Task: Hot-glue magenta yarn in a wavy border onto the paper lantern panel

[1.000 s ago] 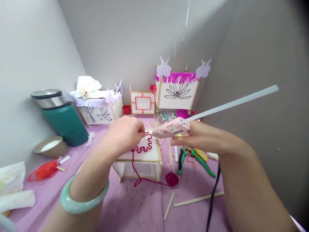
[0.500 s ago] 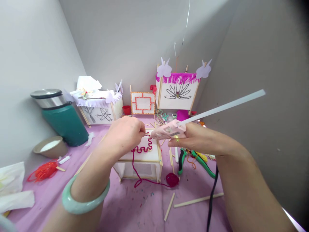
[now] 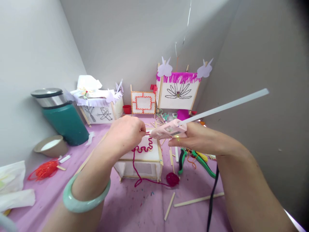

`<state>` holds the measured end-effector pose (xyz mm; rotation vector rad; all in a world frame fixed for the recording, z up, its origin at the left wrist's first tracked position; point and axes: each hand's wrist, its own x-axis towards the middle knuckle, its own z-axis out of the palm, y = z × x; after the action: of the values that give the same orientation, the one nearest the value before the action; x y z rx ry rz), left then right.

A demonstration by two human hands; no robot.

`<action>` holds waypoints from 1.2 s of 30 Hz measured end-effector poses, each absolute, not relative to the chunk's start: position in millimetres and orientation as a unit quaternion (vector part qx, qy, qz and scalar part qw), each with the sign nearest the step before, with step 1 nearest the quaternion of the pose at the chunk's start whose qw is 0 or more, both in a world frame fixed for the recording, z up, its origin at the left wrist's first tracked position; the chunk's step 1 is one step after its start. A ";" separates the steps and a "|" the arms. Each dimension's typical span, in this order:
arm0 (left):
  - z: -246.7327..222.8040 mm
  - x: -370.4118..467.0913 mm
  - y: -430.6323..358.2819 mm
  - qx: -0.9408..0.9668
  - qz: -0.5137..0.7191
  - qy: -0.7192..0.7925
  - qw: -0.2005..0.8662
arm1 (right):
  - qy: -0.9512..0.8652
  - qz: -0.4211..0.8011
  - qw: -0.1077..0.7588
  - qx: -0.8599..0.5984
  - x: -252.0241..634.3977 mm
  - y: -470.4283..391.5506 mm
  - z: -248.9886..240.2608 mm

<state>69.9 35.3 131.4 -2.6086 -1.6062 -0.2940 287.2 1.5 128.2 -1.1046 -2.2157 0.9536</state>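
Observation:
My left hand [image 3: 129, 132] is closed in a pinch on the dark red yarn [image 3: 145, 149], above the white top of a small wood-framed box [image 3: 141, 156]. The yarn lies in a wavy line on that top, and its tail runs down the front to a small ball [image 3: 172, 179] on the cloth. My right hand [image 3: 196, 138] grips a pale pink hot glue gun [image 3: 169, 129]. A long translucent glue stick [image 3: 227, 105] sticks out of its back. The gun's nose is close to the yarn by my left fingertips; whether it touches is hidden.
Green-handled pliers [image 3: 201, 164] and loose wooden sticks [image 3: 199, 199] lie at right; a black cord [image 3: 212, 196] hangs there. A teal bottle [image 3: 65, 122], a bowl [image 3: 51, 146] and red string [image 3: 45, 170] are at left. Decorated lanterns [image 3: 180, 91] stand behind.
Hardly anything differs. The whole view has shifted very slightly, and both hands keep their places at the yarn.

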 end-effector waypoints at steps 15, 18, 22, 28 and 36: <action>131.2 69.3 35.6 -0.850 -0.098 -0.517 0.026 | -0.814 0.330 0.241 -0.414 288.0 0.9 129.1; 130.8 68.9 35.7 -0.847 -0.100 -0.521 0.027 | -0.814 0.330 0.239 -0.415 287.7 0.9 129.6; 131.1 69.5 34.8 -0.850 -0.090 -0.519 0.032 | -0.815 0.341 0.237 -0.405 288.3 1.6 128.4; 131.6 70.2 34.1 -0.848 -0.100 -0.519 0.024 | -0.816 0.365 0.223 -0.388 290.6 5.0 124.8; 130.5 69.2 34.8 -0.851 -0.106 -0.514 0.019 | -0.809 0.371 0.232 -0.392 294.2 6.3 121.6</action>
<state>69.2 34.8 130.5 -2.6420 -1.5964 -0.3304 294.2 6.3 121.6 -1.0782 -2.2244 1.0183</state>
